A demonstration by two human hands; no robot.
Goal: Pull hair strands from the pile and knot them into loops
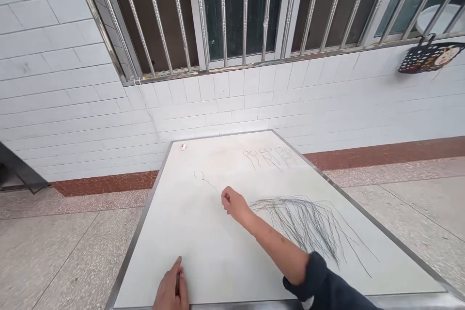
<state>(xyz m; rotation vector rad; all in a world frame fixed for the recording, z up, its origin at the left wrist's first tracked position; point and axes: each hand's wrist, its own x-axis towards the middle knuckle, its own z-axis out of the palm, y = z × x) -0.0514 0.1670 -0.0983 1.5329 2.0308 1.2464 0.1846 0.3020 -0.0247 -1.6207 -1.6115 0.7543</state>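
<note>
My right hand (235, 203) is over the middle of the white table (203, 242), its fingers pinched on the end of a thin wire (209, 183). This wire runs up and left to a round loop at its far end. At the table's near edge, my left hand (171, 288) has its index finger stretched forward. A narrow dark object (178, 283) shows between that finger and the thumb; its kind is unclear. Right of my right forearm lies a loose bundle of thin dark wires (308, 223). Farther back, several wires with looped ends (267, 155) lie in a row.
A small white and red item (183, 147) sits at the table's far left corner. Behind stands a white tiled wall (225, 101) with a barred window (245, 14). A dotted bag (428, 55) hangs at the right. Stone floor (65, 242) flanks the table.
</note>
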